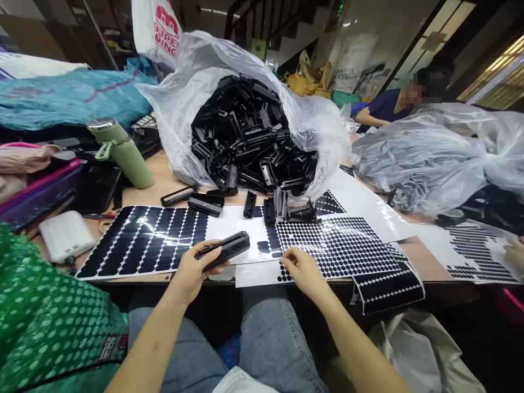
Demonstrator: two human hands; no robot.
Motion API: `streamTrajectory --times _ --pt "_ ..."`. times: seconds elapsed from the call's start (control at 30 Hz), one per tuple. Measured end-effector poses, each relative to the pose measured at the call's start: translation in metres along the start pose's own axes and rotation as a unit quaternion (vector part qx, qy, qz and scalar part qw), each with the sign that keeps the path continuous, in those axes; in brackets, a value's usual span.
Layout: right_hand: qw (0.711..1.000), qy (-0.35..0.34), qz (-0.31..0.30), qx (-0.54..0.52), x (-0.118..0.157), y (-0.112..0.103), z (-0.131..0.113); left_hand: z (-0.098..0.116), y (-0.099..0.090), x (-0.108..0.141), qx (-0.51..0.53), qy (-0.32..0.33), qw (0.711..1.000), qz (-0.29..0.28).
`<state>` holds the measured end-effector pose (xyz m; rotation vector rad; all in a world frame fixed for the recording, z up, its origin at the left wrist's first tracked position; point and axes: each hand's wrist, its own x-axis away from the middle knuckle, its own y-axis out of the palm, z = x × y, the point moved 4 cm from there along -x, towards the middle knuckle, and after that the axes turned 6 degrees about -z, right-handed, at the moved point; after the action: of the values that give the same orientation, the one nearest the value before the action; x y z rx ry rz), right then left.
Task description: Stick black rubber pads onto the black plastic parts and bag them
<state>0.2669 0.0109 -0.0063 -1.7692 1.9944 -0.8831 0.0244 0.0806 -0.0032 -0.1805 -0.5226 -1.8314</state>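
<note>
Our widest thing is the wooden surface [432,262], which runs in front of our knees and carries nearly everything here. Across it, toward the far right, a person [387,106] in a dark top leans in behind a closed translucent bag [429,158]. Straight ahead of us a larger translucent plastic bag [319,125] lies with its mouth open toward us, packed with black plastic housings, some spilling out at its lip. A blue bag [65,93] sits at the far left, and a green bag with pale dots [53,316] stands close by our left side.

Flat before us lie a sheet of long black stickers [155,234], on the left, and a sheet of round black stickers [335,243], on the right. A green bottle [126,155] stands left of the open bag, with a white power bank [65,236] nearer to us.

Our left hand [198,266] grips one black housing [229,251] by its near end, holding it tilted above the sheets' near edge. Our right hand [301,270] is over the round stickers' left margin, fingers curled, thumb and forefinger close together. A small dark spot [281,261] shows at its fingertips; we cannot tell whether they pinch it.
</note>
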Motion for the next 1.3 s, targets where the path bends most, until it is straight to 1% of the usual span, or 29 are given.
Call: streamTrajectory --times 0.07,0.17,0.23,0.3,0.33,0.4,0.47,0.53,0.6,0.67,0.8,1.0,1.17,1.23,1.3 --pt "0.998 -0.004 -0.030 0.059 0.015 0.012 0.008 -0.005 0.005 -0.001 -0.006 -0.032 0.999 -0.016" --pt "0.993 -0.012 -0.050 0.103 0.024 0.026 0.013 -0.014 0.016 -0.003 -0.012 -0.074 0.996 -0.052" --pt "0.991 -0.020 -0.056 0.122 0.025 0.028 0.013 -0.018 0.022 -0.003 -0.014 -0.096 0.993 -0.074" --pt "0.989 -0.031 -0.063 0.127 0.025 0.025 0.010 -0.020 0.025 -0.002 -0.012 -0.111 0.990 -0.081" --pt "0.990 -0.036 -0.066 0.115 0.025 0.022 0.007 -0.020 0.026 -0.002 -0.010 -0.116 0.990 -0.078" --pt "0.995 -0.040 -0.069 0.055 0.025 0.018 -0.005 -0.021 0.029 -0.001 -0.008 -0.120 0.991 -0.066" --pt "0.995 -0.057 -0.068 -0.034 0.024 0.016 -0.025 -0.021 0.033 0.001 -0.007 -0.116 0.992 -0.057" --pt "0.990 -0.082 -0.059 -0.102 0.021 0.019 -0.046 -0.021 0.038 0.003 -0.004 -0.107 0.993 -0.058" --pt "0.986 -0.091 -0.042 -0.130 0.017 0.024 -0.062 -0.021 0.043 0.005 0.006 -0.097 0.994 -0.057" --pt "0.987 -0.083 -0.026 -0.136 0.014 0.030 -0.070 -0.022 0.046 0.006 0.017 -0.089 0.995 -0.050" --pt "0.989 -0.070 -0.007 -0.131 0.013 0.036 -0.069 -0.022 0.047 0.010 0.029 -0.079 0.996 -0.039" --pt "0.992 -0.058 -0.009 -0.110 0.014 0.040 -0.067 -0.023 0.048 0.013 0.026 -0.079 0.996 -0.030" --pt "0.993 -0.077 0.002 -0.090 0.015 0.044 -0.064 -0.026 0.046 0.012 0.026 -0.069 0.997 -0.016" --pt "0.994 -0.074 0.025 -0.077 0.006 0.043 -0.056 -0.026 0.042 0.010 0.022 -0.068 0.997 -0.003" --pt "0.995 -0.042 0.077 -0.041 -0.010 0.039 -0.043 -0.024 0.035 0.006 0.015 -0.058 0.998 0.017"
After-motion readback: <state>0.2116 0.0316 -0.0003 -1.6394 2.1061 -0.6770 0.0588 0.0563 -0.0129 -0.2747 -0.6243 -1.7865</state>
